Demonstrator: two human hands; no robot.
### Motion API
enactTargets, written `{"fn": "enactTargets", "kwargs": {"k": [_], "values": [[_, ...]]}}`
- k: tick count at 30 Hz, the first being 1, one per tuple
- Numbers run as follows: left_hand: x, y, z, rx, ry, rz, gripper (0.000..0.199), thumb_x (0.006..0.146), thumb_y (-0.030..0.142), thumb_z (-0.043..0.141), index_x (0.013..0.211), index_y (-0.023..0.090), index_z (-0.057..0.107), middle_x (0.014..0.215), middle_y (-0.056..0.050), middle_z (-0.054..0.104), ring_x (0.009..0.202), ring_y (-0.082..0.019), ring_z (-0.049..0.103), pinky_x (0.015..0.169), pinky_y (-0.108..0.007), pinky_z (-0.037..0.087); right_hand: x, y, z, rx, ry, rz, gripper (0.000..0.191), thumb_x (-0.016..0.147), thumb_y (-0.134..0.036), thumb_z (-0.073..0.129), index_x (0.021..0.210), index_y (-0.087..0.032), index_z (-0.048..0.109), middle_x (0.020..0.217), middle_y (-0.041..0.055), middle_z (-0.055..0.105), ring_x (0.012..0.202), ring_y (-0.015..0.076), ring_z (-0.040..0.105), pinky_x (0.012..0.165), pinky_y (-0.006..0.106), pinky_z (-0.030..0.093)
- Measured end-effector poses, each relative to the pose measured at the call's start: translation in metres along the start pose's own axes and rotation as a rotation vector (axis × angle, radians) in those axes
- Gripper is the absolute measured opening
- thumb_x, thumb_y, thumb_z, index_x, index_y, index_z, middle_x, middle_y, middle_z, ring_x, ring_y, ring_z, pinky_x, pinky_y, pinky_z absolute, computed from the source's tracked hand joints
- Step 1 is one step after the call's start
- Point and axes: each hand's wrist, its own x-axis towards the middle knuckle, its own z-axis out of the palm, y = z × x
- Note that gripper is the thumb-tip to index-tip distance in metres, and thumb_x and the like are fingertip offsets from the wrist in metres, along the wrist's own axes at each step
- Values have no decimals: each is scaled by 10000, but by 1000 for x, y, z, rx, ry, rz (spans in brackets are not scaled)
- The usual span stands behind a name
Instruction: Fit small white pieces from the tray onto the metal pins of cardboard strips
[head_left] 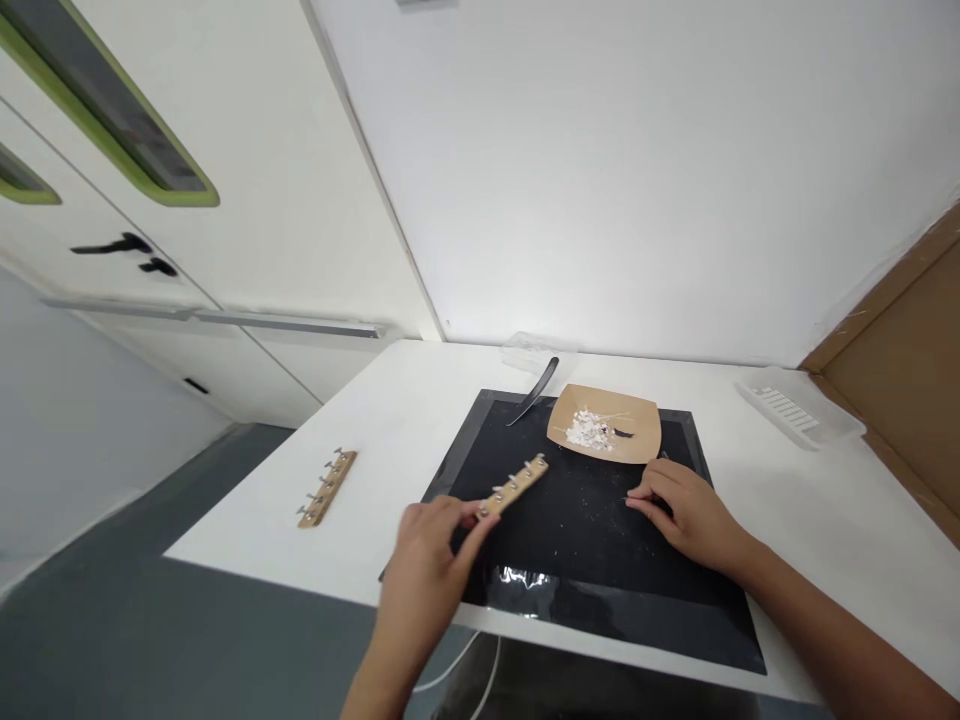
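Note:
My left hand [429, 548] pinches the near end of a small wooden strip [517, 487] with several metal pieces standing on it, tilted above the black mat [577, 540]. My right hand [679, 505] is closed over the mat's right side; a tiny thin thing shows at its fingertips, too small to name. Just beyond that hand lies a brown paper tray [641, 425] holding white bits and a small dark piece. A similar wooden strip [328, 490] with metal pieces rests on the white table at the left.
Curved black-handled tweezers or a similar tool [541, 380] lie at the mat's back edge. Clear plastic wrap [529, 350] is behind. A clear plastic box [825, 410] with white pieces sits back right, beside brown cardboard [900, 390]. White cables [491, 680] hang below the front edge.

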Motion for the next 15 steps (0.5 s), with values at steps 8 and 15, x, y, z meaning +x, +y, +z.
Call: {"fn": "enactTargets", "kwargs": {"k": [8,15], "values": [[-9,26,36,35,-30,172,298,1067,434,562,1191,206,709,959,-60,718,918,-252,625,829,-385,573,1,2,-2,25,90,-9,104,1070,-239,590,970,-235,618,904,40,635,850,210,618,747,362,520],[-17,11,14,127,211,245,217,1088,286,538,1223,188,676,1031,-65,748,966,-226,669,879,-350,549,-3,3,-2,21,88,-17,68,1063,-221,594,1009,-248,626,913,37,633,855,214,621,747,361,520]]}}
